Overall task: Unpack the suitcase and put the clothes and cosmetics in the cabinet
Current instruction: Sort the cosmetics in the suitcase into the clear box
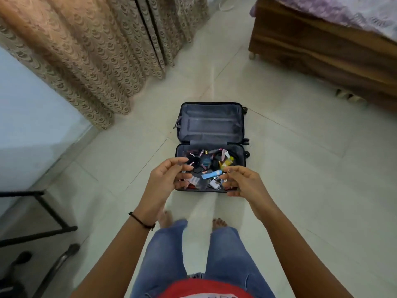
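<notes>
A small dark suitcase (211, 147) lay open flat on the pale tiled floor (300, 168), just ahead of a standing person's bare feet. Its far half (211, 122) showed only grey lining. The near half held a jumble of cosmetics (206, 166): a pale blue tube (211, 174), a yellow bottle (227, 162), a dark blue box (206, 161) and thin pink-capped sticks. No clothes were visible.

The left hand (169, 177) and right hand (240, 181) hovered above the near half, fingers loosely curled and apart, seemingly holding nothing, though motion blur left this unsure.

The items looked light, rigid and smooth, likely to slip or roll; they would best be pinched round their middles or scooped several together. No label or writing was legible.
</notes>
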